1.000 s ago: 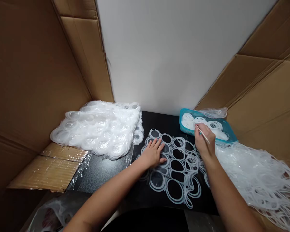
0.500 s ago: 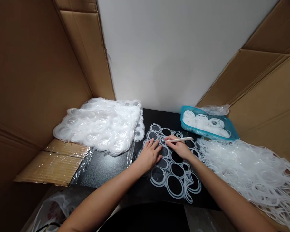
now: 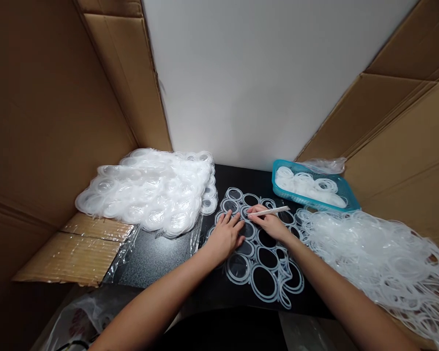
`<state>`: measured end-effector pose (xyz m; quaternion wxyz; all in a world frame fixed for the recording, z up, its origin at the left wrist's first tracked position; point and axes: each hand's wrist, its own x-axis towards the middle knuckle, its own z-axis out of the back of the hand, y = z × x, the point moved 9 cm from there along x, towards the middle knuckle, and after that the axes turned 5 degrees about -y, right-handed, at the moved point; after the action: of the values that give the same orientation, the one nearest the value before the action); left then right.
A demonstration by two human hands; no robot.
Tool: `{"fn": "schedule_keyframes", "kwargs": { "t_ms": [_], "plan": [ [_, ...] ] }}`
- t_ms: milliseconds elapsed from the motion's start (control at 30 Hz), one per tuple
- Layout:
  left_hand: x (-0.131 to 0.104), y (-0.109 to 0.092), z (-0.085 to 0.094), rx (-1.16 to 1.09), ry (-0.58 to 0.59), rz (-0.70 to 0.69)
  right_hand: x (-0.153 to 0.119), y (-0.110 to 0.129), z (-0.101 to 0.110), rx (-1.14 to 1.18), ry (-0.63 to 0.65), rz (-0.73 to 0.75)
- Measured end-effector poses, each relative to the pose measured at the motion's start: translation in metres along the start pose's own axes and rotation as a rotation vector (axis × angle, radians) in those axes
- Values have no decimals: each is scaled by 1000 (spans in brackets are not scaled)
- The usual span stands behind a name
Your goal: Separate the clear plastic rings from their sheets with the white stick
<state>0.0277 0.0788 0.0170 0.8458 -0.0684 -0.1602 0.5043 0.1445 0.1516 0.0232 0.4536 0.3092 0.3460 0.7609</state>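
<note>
A translucent white sheet of joined rings (image 3: 264, 281) lies flat on a black table surface (image 3: 237, 175). On its left part rests my left hand (image 3: 225, 234), palm down with fingers spread. My right hand (image 3: 267, 222) pinches a slim white stick-like tool (image 3: 274, 210); its lower end meets a ring near the sheet's upper middle, and the other end points right. The fingertips partly hide that contact. Some loops at the sheet's lower right look twisted together.
Stacked ring sheets (image 3: 149, 195) lie at the left beside corrugated cardboard (image 3: 73, 248). A blue basket (image 3: 314, 199) holding white rings stands at the back right, with a tangled ring pile (image 3: 380, 258) in front. Cardboard walls flank both sides.
The view has shifted slightly. Both hands keep nearly the same place on the sheet, and the white tool tilts almost as before.
</note>
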Motion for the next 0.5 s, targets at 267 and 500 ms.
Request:
{"fn": "schedule_keyframes", "kwargs": {
  "t_ms": [267,500],
  "plan": [
    [2,1,1,-51,14,19,-13,22,-13,-195,-40,160],
    [-1,6,1,-85,32,44,-16,6,59,-197,-532,-35]
  ]
}}
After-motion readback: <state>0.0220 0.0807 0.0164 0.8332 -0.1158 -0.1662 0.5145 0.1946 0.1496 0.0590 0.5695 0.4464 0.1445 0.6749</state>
